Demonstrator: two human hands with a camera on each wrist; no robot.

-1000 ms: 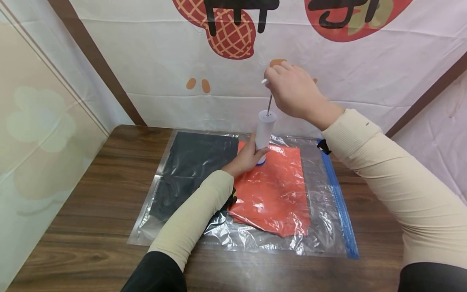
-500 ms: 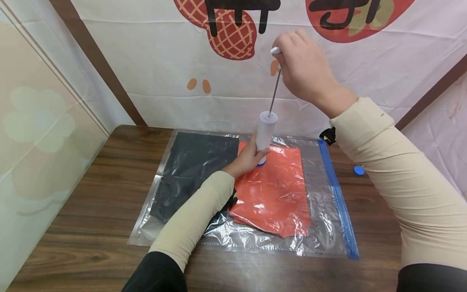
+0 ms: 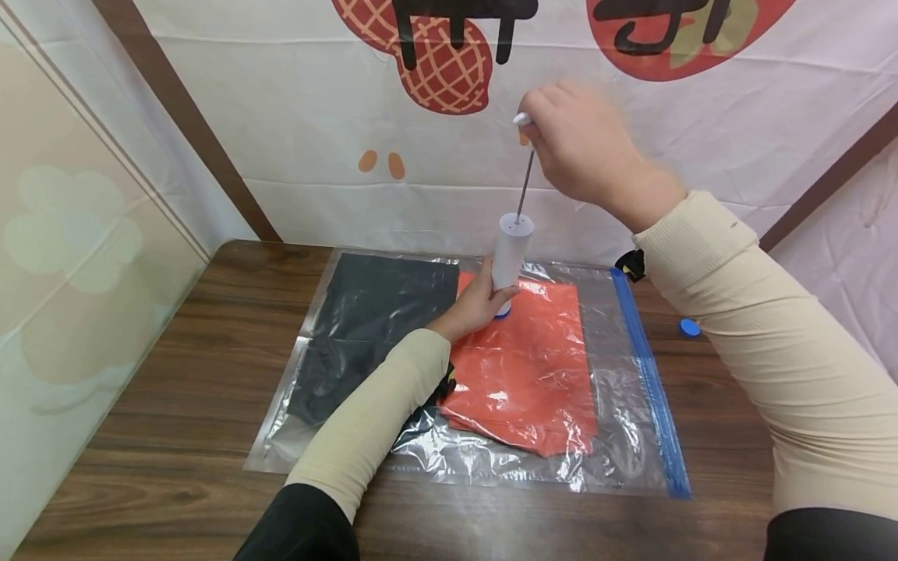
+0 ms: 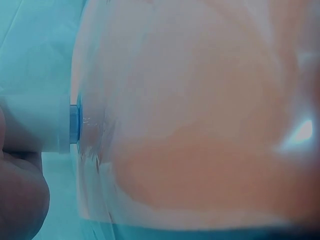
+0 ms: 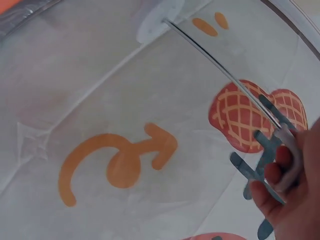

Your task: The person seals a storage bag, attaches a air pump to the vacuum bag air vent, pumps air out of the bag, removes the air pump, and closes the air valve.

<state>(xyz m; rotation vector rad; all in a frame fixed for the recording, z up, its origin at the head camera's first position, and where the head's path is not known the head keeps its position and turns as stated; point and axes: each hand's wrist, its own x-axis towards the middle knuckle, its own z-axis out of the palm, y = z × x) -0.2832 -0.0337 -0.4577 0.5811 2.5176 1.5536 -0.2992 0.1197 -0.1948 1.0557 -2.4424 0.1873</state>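
A white hand pump (image 3: 511, 253) stands slightly tilted on the blue-rimmed valve (image 3: 502, 312) of a clear plastic storage bag (image 3: 620, 436). My left hand (image 3: 468, 308) grips the lower part of the pump's barrel. Above it, my right hand (image 3: 585, 148) holds the white pump handle (image 3: 522, 119), with a length of metal rod (image 3: 525, 183) drawn out of the barrel. In the left wrist view the pump's foot (image 4: 64, 125) meets the valve. The right wrist view shows fingers curled round the handle (image 5: 290, 170). Inside the bag lie orange-red folded cloth (image 3: 536, 366) and dark folded cloth (image 3: 393, 312).
A small blue cap (image 3: 690, 327) lies on the wooden table (image 3: 175, 421), right of the bag's blue zip edge (image 3: 652, 389). A printed white fabric backdrop (image 3: 309, 117) hangs right behind the table.
My right hand has risen with the pump handle, exposing more rod, then come down a little. The blue cap has come out from behind the right arm. My left hand stays put.
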